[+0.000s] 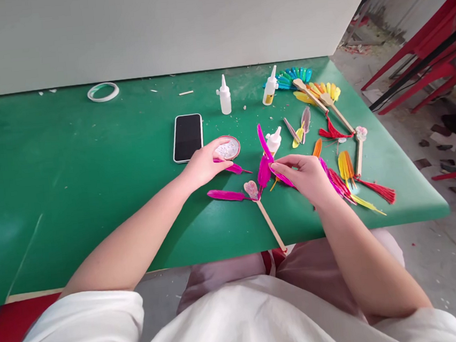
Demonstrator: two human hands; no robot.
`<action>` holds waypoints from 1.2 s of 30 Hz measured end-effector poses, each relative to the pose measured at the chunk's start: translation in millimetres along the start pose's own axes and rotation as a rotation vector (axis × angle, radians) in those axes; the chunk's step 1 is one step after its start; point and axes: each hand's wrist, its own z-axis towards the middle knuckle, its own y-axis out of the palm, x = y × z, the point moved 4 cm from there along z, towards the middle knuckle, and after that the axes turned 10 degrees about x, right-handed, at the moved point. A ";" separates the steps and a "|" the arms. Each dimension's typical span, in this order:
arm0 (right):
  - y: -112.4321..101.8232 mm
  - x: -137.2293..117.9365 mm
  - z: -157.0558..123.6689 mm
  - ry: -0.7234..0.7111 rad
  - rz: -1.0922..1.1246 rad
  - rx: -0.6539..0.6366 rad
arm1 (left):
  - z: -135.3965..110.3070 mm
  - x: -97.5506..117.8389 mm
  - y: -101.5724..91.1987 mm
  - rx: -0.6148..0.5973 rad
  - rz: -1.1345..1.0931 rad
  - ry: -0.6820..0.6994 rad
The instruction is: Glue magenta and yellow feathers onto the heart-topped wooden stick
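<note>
My left hand is closed on a magenta feather, right beside a small red-rimmed dish with white stuff in it. To the right, the fingertips of my right hand pinch another magenta feather. Between the hands lies a fan handle, a wooden stick with a heart-shaped head. One magenta feather points left from that head. Further magenta feathers rise up and to its right, partly overlapping a white squeeze bottle.
Two white squeeze bottles stand farther back, near a phone. A tape roll lies at the back left. Finished-looking feather fans, loose feathers and red tassels lie along the right of the green table.
</note>
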 end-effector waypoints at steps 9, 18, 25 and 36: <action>31.1 -13.3 -21.7 -0.422 -0.370 -0.139 | -44.3 35.6 -5.9 0.154 -0.026 0.035; 26.5 -13.1 -30.3 -0.486 -0.334 -0.049 | -46.7 9.6 4.3 0.019 -0.163 -0.134; 17.3 3.0 -54.5 -0.572 -0.330 0.047 | -49.1 5.5 4.7 0.021 -0.121 -0.147; 34.9 11.2 -65.8 -0.711 -0.394 0.031 | -51.5 4.8 7.8 0.009 -0.087 -0.110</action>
